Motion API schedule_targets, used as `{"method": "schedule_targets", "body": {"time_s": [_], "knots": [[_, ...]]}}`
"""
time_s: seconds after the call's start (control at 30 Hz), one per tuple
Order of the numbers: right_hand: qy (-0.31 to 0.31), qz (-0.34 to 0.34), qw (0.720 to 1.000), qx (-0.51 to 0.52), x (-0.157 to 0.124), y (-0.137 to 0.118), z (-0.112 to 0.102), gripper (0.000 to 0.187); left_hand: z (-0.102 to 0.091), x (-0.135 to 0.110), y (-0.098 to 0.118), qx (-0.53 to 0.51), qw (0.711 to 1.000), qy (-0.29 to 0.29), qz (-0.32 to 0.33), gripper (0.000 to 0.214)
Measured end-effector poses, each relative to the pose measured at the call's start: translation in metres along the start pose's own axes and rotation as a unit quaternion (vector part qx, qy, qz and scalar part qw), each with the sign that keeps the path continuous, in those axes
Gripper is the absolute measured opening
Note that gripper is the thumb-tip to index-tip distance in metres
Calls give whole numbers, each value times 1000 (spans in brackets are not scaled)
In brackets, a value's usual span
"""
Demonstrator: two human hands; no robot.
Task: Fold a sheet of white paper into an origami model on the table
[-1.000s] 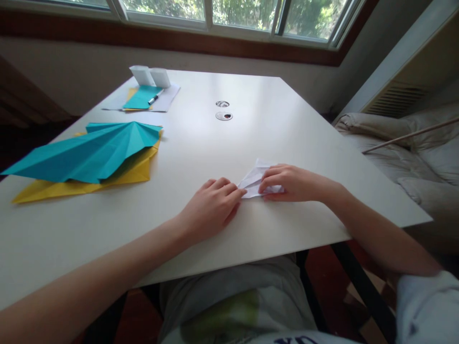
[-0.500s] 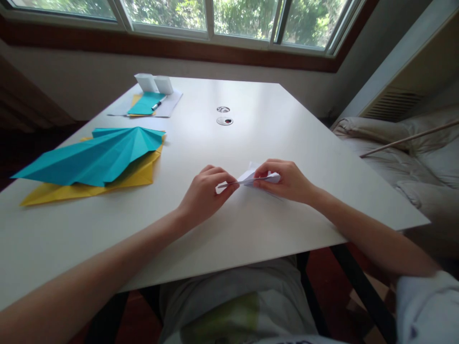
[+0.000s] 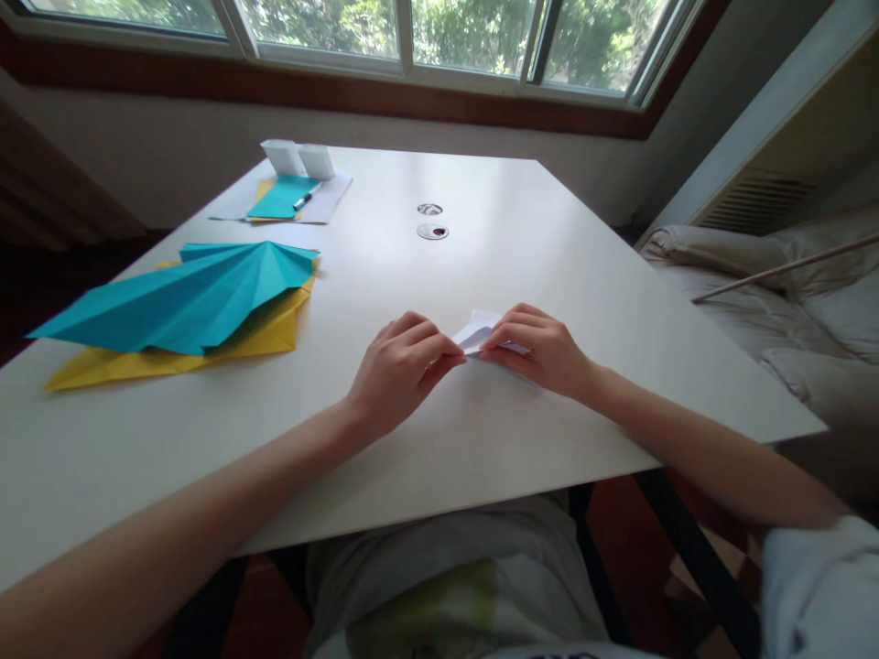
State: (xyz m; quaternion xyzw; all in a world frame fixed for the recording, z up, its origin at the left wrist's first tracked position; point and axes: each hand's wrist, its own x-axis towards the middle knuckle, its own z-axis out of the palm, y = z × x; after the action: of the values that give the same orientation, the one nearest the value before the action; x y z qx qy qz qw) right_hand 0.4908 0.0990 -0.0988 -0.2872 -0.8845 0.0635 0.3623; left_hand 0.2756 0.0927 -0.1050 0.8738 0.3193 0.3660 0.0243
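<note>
A small piece of folded white paper [image 3: 475, 329] is held just above the white table [image 3: 549, 247], near its front edge. My left hand [image 3: 410, 371] pinches the paper's left end between thumb and fingers. Close beside it, my right hand [image 3: 539, 346] grips the same paper, thumb below and fingers on top. The fingertips of both hands almost meet. My fingers cover much of the paper, so its full folded shape is hidden.
Left on the table, a creased teal paper [image 3: 226, 293] lies over a yellow folded paper [image 3: 171, 366]. Farther back are white folded pieces [image 3: 317, 162], a teal sheet [image 3: 278, 197] and a pen [image 3: 307, 196]. Two round inserts [image 3: 432, 232] sit in the tabletop.
My left hand has slid slightly right along the paper, towards my right hand. My right fingertips have shifted a little left and now press closer to the paper's near edge.
</note>
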Motion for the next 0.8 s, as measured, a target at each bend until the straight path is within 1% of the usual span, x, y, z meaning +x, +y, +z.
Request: {"method": "schedule_targets", "body": {"time_s": [0.2,0.47,0.57,0.67,0.73,0.8], "knots": [[-8,-44,998,-48,-1,1,2,12,0,-1,-1,52,998,-26,38,19],[-17,-79,994,-76,-4,3,3,15,3,-2,-2,22,998,-27,60,15],[-23,-77,994,-81,-4,2,4,15,4,-3,-2,16,998,-34,59,17],[-21,-57,995,-79,-5,3,6,16,3,-3,-3,19,997,-40,56,19],[-21,-44,996,-76,-6,5,6,17,2,-4,-3,20,998,-41,53,19],[-24,-46,996,-74,-6,6,6,16,2,-4,-4,21,998,-43,51,18]]}}
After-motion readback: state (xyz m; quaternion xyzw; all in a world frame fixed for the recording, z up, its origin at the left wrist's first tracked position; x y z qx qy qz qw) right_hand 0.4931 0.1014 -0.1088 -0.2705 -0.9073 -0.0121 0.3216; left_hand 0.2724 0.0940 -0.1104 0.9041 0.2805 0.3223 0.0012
